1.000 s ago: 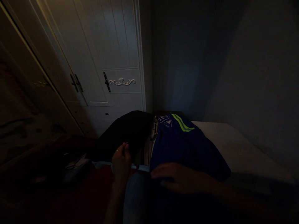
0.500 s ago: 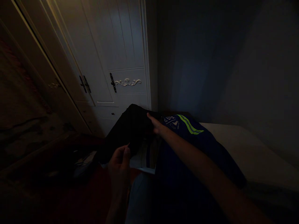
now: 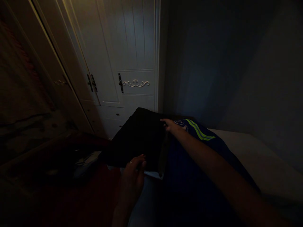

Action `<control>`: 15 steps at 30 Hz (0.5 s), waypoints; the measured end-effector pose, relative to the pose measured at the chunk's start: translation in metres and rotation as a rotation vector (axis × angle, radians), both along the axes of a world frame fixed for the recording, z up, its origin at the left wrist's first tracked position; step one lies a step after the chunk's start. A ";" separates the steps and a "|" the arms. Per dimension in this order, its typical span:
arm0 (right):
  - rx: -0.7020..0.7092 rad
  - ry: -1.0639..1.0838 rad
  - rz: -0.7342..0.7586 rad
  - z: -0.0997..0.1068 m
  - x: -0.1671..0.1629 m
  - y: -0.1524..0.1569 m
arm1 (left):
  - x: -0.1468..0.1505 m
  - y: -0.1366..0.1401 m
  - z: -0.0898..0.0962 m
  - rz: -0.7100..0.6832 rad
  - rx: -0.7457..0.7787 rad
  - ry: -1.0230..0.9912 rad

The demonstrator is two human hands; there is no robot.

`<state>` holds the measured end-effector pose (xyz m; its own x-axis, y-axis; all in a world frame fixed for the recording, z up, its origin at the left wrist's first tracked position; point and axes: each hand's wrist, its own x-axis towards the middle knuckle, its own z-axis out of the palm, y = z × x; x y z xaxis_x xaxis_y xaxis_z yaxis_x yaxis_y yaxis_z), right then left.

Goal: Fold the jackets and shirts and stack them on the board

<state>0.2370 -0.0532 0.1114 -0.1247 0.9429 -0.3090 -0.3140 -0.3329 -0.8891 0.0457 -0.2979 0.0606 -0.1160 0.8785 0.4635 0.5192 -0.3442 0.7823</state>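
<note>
A black cloth garment (image 3: 139,135) lies spread over a low pile in front of me, with a pale edge (image 3: 153,174) showing beneath its near side. Above its near part is my left hand (image 3: 133,171), a ring on one finger, fingers loosely bent and a small gap at the tips. My right hand (image 3: 169,125) reaches across to the garment's far right edge, fingers apart and touching the cloth there. Beside it, under my right forearm, rests a dark blue garment (image 3: 189,157) with a yellow-green and grey stripe and a pale print. Deep shadow hides folds.
A white wardrobe (image 3: 134,37) with dark handles stands behind. To the right is a pale flat surface (image 3: 234,142) against a grey wall. Dark and whitish items (image 3: 87,160) lie at left, near a red floor covering (image 3: 94,192). My knee (image 3: 144,205) is close below.
The black garment now lies flatter and covers the pale, striped contents seen before. My left hand moved right, its pinch loosened. My right hand shifted slightly right as the view turned left.
</note>
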 end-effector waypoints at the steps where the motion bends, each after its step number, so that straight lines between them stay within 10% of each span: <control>1: -0.001 -0.004 -0.016 0.007 -0.003 0.000 | -0.001 0.002 -0.002 -0.015 0.006 0.030; 8: 0.109 0.051 -0.085 0.081 -0.048 -0.006 | -0.012 0.004 -0.019 0.023 -0.001 0.312; 15: 0.613 0.102 -0.017 0.182 -0.071 -0.047 | -0.012 0.037 -0.028 0.534 -0.062 0.491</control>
